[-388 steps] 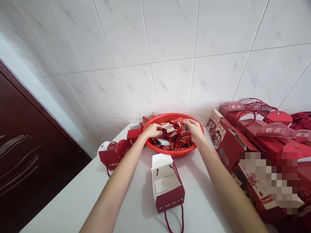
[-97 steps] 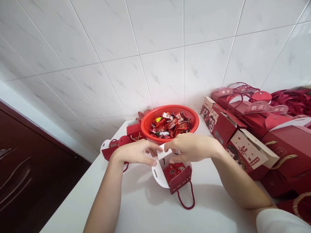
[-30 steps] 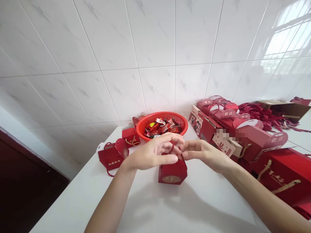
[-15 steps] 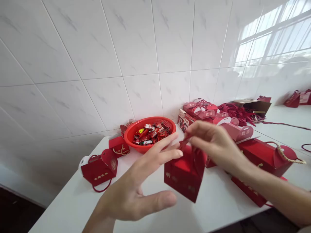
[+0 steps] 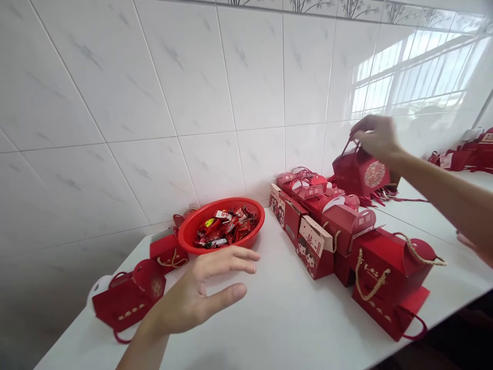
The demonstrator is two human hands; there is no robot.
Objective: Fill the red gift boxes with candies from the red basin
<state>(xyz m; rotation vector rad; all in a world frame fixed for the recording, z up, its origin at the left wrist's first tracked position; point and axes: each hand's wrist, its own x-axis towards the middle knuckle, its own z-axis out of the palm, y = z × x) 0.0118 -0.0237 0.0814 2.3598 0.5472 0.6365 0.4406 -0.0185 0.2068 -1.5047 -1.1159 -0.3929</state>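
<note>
A dark red gift box [image 5: 356, 172] with a round pale emblem on its side hangs by its cord handle from my right hand [image 5: 375, 136]. That hand is closed on the cord, up above the row of boxes at the right. My left hand [image 5: 204, 293] hovers over the white table [image 5: 265, 318], fingers spread and nothing in them. Just beyond it stands a red plastic basket [image 5: 185, 234] of wrapped candies [image 5: 231, 226]. A red gift box with gold lettering [image 5: 129, 303] sits left of my left wrist.
Gift boxes stand in rows at the right, among them a cartoon-printed box [image 5: 314, 249] and a red box with rope handles [image 5: 396, 262]. Another small red box [image 5: 165, 252] is beside the basket. A tiled wall [image 5: 208, 113] closes the back. Part of another hand [image 5: 473, 246] shows at the right edge.
My right hand has carried the red box up and to the right, away from the table's middle. My left hand is now apart from it, lower and further left. The view has shifted.
</note>
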